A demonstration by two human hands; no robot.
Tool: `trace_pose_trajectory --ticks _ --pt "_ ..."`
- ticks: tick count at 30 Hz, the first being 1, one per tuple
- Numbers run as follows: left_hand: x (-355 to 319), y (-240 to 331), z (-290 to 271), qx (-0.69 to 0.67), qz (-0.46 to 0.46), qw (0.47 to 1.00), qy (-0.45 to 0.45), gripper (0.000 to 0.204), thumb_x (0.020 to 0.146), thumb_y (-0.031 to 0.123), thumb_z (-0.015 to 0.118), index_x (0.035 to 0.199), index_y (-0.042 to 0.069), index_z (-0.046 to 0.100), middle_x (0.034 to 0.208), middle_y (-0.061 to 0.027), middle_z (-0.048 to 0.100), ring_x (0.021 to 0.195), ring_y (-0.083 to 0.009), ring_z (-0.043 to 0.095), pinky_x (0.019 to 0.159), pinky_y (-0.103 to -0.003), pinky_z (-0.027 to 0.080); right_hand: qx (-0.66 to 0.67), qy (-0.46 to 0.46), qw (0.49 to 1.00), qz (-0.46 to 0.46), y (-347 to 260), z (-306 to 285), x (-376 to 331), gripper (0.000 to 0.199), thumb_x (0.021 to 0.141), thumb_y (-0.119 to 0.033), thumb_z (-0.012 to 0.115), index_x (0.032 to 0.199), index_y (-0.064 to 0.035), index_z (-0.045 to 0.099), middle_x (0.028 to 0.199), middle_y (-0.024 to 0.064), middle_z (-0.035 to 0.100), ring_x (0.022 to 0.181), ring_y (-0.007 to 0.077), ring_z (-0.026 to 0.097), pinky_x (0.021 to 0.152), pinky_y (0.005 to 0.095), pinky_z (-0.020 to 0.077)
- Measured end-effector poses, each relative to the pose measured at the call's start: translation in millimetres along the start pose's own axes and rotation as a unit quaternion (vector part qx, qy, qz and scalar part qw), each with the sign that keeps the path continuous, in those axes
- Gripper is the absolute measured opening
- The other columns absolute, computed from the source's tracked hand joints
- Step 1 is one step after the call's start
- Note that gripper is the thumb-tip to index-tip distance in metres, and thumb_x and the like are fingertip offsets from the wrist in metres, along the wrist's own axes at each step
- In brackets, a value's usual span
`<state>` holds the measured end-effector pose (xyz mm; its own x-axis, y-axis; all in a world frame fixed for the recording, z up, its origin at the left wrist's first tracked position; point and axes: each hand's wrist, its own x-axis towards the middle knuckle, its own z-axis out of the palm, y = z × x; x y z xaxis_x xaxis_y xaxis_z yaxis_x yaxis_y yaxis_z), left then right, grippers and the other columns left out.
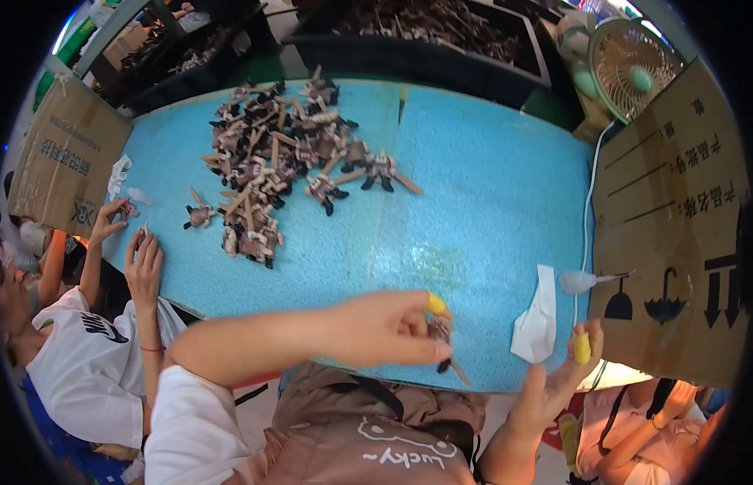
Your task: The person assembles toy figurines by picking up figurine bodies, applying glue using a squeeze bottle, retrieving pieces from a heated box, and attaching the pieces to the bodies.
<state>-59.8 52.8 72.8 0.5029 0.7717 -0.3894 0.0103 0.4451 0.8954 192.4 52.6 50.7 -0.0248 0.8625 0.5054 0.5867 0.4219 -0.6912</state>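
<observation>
My left hand [393,327] reaches across in front of me, with a yellow finger cot on one finger. Its thumb and fingers pinch a small brown figurine [441,330] near the table's front edge; a tan stick-like part points down from it. At the front right is my right hand [562,372], also with a yellow cot. Thumb and fingers are apart, and nothing shows between them. Just beyond it lie a folded white paper [537,319] and a translucent squeeze bottle [577,281] with a thin tip.
A pile of similar figurines [259,162] covers the back left of the blue tabletop [473,218]. Cardboard panels [676,226] stand at both sides. A white cable [588,202] runs along the right. Behind are a black bin [425,69] and a fan [635,77]. A co-worker's hands [142,259] work at left.
</observation>
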Motion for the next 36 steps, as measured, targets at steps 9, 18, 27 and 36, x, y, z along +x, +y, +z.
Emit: trace_pose_trajectory --ticks 9,18,27,36 --pt "36.0 103.6 -83.3 0.257 0.271 0.86 0.349 0.071 0.083 0.039 0.055 0.133 0.003 0.019 0.107 -0.0154 0.053 0.087 -0.0226 0.056 0.071 -0.032 0.047 -0.082 -0.057 0.994 0.054 28.2 13.0 31.5 0.038 0.075 -0.011 0.059 0.11 0.0022 0.053 0.137 0.0235 0.02 0.123 0.0377 0.026 0.1 0.043 0.0244" --pt "41.3 12.8 -81.2 0.69 0.094 0.572 0.433 0.042 0.078 0.035 0.058 0.102 0.001 0.054 0.089 -0.0158 0.052 0.083 -0.0309 0.052 0.07 -0.04 0.044 -0.122 -0.099 0.986 0.058 34.3 16.9 36.3 0.042 0.07 -0.013 0.062 0.111 -0.0047 0.056 0.133 0.0237 0.027 0.119 0.0383 0.03 0.097 0.0445 0.027" --pt "29.6 1.9 -44.9 0.519 0.178 0.788 0.279 0.048 0.071 0.016 0.066 0.111 -0.001 0.046 0.082 -0.0159 0.05 0.08 -0.0332 0.051 0.07 -0.039 0.042 -0.152 -0.111 0.981 0.05 40.2 12.5 47.5 0.038 0.072 -0.012 0.062 0.108 -0.002 0.056 0.119 0.0221 0.04 0.107 0.0366 0.041 0.092 0.0415 0.0332" --pt "14.7 -16.8 26.6 -0.204 0.146 0.962 0.107 0.036 0.08 0.002 0.061 0.113 0.003 0.046 0.106 -0.0083 0.054 0.1 -0.0153 0.051 0.086 -0.03 0.041 0.263 0.036 0.964 0.001 17.8 1.1 -1.1 0.046 0.072 0.003 0.061 0.111 -0.0066 0.038 0.103 0.0125 0.046 0.077 0.0225 0.054 0.062 0.033 0.0471"
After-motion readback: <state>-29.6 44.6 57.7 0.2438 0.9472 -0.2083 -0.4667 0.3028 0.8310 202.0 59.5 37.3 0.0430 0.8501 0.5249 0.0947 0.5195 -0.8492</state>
